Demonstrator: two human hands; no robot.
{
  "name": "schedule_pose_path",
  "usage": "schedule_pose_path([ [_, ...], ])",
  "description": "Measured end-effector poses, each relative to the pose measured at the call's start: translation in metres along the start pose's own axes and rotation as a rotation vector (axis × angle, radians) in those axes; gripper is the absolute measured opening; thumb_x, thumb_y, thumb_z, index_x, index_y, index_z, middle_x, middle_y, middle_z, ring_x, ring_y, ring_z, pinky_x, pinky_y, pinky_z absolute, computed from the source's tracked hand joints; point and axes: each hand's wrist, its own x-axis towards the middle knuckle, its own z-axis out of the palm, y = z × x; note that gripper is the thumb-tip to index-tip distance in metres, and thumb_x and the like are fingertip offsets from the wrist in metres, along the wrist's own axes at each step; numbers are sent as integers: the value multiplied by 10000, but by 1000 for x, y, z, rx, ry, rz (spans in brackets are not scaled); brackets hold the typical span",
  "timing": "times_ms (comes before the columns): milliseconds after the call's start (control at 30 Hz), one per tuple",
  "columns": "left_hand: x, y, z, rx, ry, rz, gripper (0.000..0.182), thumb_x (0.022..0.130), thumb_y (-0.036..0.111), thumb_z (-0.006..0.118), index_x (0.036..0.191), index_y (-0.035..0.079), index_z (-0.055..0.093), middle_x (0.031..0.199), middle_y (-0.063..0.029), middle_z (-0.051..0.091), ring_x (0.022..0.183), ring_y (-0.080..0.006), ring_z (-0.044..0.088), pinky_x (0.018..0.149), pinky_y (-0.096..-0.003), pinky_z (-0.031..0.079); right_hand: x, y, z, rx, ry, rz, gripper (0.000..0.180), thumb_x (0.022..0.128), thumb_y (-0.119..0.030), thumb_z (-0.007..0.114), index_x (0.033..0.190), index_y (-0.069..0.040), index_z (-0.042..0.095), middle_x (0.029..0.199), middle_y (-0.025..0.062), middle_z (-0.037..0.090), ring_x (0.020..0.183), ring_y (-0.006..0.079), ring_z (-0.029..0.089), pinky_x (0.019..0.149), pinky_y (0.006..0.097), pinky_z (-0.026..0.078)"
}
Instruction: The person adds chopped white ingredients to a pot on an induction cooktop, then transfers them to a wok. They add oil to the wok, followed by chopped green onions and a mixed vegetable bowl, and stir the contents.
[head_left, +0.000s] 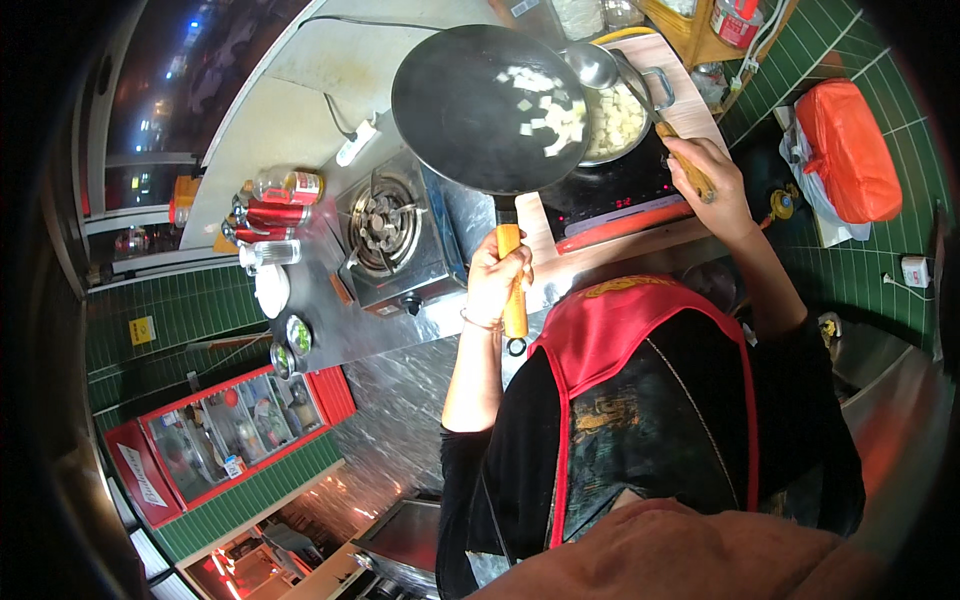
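Observation:
My left hand (499, 274) grips the wooden handle (515, 300) of a dark wok (457, 105), lifted off the gas burner and partly over a metal pot (651, 139). White cubes, possibly tofu, (559, 124) lie along the wok's right side. More pale cubes (616, 124) fill the pot, which stands by the black induction cooktop (600, 195). My right hand (712, 184) holds the wooden handle of a metal ladle (592, 66), its bowl at the wok's right rim above the pot. The wok hides part of the pot.
A gas stove (382, 225) stands left of the wok. Bottles (289, 186), a glass jar (274, 253) and small bowls of chopped greens (298, 335) line the counter's left end. A power strip (356, 142) lies behind the stove. An orange-red bag (847, 154) is at the right wall.

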Motion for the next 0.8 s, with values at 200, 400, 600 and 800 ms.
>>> schedule_pose_path([
  [200, 16, 2, 17, 314, 105, 100, 222, 864, -9, 568, 1080, -12, 517, 719, -35, 553, 499, -105, 538, 464, -253, 465, 2, 15, 14, -11, -10, 8, 337, 807, -3, 691, 1135, -64, 639, 933, 117, 621, 792, 263, 630, 704, 333, 504],
  [400, 20, 0, 21, 645, 216, 136, 292, 840, 14, 608, 1116, -29, 525, 676, -46, 573, 519, -127, 573, 486, -272, 472, -2, 22, 15, -37, -14, -7, 321, 813, -26, 693, 1127, -71, 645, 903, 112, 610, 771, 271, 620, 688, 342, 501],
  [600, 20, -3, 23, 1044, 318, 327, 385, 803, 88, 665, 1149, -16, 533, 688, -187, 621, 599, -309, 654, 581, -385, 523, -11, 29, 12, -144, -110, -26, 343, 823, -62, 674, 1163, -98, 636, 1013, 120, 595, 850, 283, 629, 732, 372, 514],
  [800, 19, 2, 29, 1302, 394, 460, 435, 805, 146, 671, 1189, 0, 528, 719, -227, 640, 695, -390, 669, 625, -434, 535, -24, 30, 2, -147, -257, -30, 469, 780, -30, 639, 1240, -113, 599, 1176, 163, 536, 988, 336, 602, 839, 390, 497],
])
